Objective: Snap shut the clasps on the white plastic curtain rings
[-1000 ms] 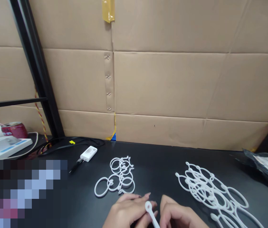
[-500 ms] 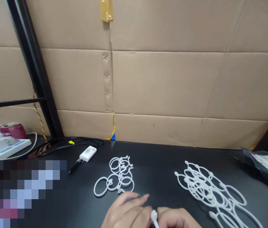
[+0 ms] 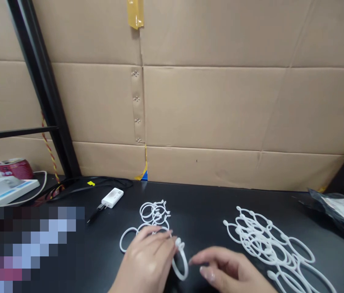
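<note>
My left hand [image 3: 149, 260], low in the middle of the head view, is closed on a white plastic ring [image 3: 184, 264] with a knobbed clasp. The ring stands out from its right side, and the fingertips on it are partly hidden. Under and behind that hand lies a small pile of similar white rings [image 3: 128, 240], partly covered by the fingers. Just right of the held ring, my right hand [image 3: 231, 268] is empty, thumb and index finger apart. Farther right sits a larger heap of joined white rings [image 3: 269, 240] on the black table.
A white adapter [image 3: 112, 197] with a black plug lies at the back left, near black cables [image 3: 99, 179]. A power strip [image 3: 10, 193] and a red can [image 3: 16, 168] are at far left. At right is a dark plastic bag [image 3: 339, 213]. A cardboard wall [image 3: 205, 106] closes off the back.
My left hand has moved forward and left over the small pile, carrying the ring. My right hand has come off the ring, and its fingers have opened.
</note>
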{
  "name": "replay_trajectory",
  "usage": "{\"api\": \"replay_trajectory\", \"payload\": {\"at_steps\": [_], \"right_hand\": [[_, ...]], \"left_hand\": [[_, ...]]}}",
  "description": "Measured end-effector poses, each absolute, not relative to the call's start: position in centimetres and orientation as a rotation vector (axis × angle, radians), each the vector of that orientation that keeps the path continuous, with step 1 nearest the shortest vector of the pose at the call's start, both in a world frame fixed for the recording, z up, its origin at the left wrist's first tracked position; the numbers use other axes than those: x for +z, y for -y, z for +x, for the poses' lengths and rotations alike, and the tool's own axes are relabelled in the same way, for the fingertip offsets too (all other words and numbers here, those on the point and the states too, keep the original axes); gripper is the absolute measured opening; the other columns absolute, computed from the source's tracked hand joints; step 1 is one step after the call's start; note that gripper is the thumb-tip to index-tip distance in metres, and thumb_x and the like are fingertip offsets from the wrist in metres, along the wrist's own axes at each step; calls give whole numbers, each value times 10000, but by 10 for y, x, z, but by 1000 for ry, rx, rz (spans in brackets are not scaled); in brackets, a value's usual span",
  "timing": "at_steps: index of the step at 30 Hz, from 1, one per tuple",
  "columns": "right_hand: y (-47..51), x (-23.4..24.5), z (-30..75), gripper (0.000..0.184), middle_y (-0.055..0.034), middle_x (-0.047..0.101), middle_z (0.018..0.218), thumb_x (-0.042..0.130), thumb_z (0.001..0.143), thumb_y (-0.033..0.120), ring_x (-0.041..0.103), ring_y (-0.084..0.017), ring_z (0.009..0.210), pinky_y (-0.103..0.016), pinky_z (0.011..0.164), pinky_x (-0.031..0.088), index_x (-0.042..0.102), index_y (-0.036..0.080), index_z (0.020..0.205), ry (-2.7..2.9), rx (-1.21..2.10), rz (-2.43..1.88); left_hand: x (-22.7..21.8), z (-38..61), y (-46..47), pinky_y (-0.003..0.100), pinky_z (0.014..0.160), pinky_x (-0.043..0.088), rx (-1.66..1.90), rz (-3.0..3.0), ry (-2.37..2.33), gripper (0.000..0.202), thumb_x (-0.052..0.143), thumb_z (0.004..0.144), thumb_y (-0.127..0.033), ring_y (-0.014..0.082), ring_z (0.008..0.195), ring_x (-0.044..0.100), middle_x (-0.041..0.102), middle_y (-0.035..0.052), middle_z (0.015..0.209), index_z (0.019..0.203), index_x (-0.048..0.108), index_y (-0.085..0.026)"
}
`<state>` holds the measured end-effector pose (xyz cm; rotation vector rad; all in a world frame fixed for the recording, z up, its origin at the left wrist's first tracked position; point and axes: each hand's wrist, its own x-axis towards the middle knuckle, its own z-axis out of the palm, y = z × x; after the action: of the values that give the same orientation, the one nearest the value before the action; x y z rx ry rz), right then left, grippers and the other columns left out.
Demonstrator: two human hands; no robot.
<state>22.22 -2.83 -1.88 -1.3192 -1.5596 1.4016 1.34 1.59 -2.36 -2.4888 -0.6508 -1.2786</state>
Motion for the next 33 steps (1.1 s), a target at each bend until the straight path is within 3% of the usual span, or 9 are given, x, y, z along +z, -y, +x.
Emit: {"api": "replay_trajectory", "payload": {"at_steps": [4, 7, 11, 15, 20, 25, 29, 33], "right_hand": [[11, -16, 264, 365, 64, 404, 632, 558, 783, 490, 460, -171, 587, -289, 583, 358, 564, 238, 1046, 1684, 765, -1705], [1, -20, 300, 265, 50, 490, 591, 574, 754, 467, 511, -223, 578, -347, 601, 353, 494, 253, 890, 1701, 266, -2099], [0, -17, 328, 290, -15, 638, 753, 652, 705, 471, 572, -244, 622, -413, 684, 350, 467, 251, 670, 1796, 16, -2262], [5, -16, 339, 224, -7, 652, 616, 664, 690, 422, 594, -260, 606, -373, 609, 360, 533, 255, 619, 1821, 198, -2314], [7, -22, 336, 177, 10, 597, 570, 679, 661, 332, 530, -198, 573, -295, 528, 327, 550, 236, 588, 1871, 454, -2150], [16, 2, 299, 201, 52, 465, 591, 624, 768, 398, 438, -152, 562, -274, 530, 324, 561, 241, 660, 1870, 811, -1842], [24, 7, 265, 219, 38, 522, 665, 646, 778, 412, 466, -148, 647, -264, 609, 344, 574, 226, 688, 1738, 1187, -1446], [24, -15, 244, 307, 45, 493, 638, 699, 734, 463, 414, -123, 603, -250, 579, 302, 556, 196, 683, 1623, 1409, -1276]], "left_hand": [[-20, -3, -32, 414, 700, 591, -1179, -2341, 720, 245, 450, 913, -84, 263, 801, 752, 776, 62, 778, 890, 688, -139], [-24, -9, -41, 454, 743, 595, -981, -2302, 857, 347, 384, 842, 11, 295, 891, 734, 779, 106, 845, 879, 706, -113], [-26, -8, -36, 457, 751, 604, -730, -2225, 1021, 529, 327, 674, 101, 323, 1018, 679, 751, 150, 1011, 957, 733, -87], [-20, 0, -20, 433, 713, 615, -768, -2207, 916, 569, 314, 697, 77, 327, 1044, 660, 689, 167, 1148, 1056, 715, -107], [-27, 7, -9, 339, 682, 623, -861, -2274, 719, 458, 358, 800, 2, 297, 1024, 672, 692, 131, 1148, 1048, 712, -150], [-38, 14, -8, 291, 658, 633, -928, -2396, 677, 306, 452, 891, -140, 244, 964, 706, 737, 49, 1077, 1109, 666, -125], [-36, 21, -7, 277, 663, 630, -929, -2570, 660, 330, 434, 949, -266, 230, 943, 713, 749, 71, 1032, 1094, 646, -59], [-37, 25, -5, 243, 701, 613, -921, -2669, 611, 379, 395, 984, -327, 204, 983, 697, 739, 80, 1061, 1142, 601, -51]]}}
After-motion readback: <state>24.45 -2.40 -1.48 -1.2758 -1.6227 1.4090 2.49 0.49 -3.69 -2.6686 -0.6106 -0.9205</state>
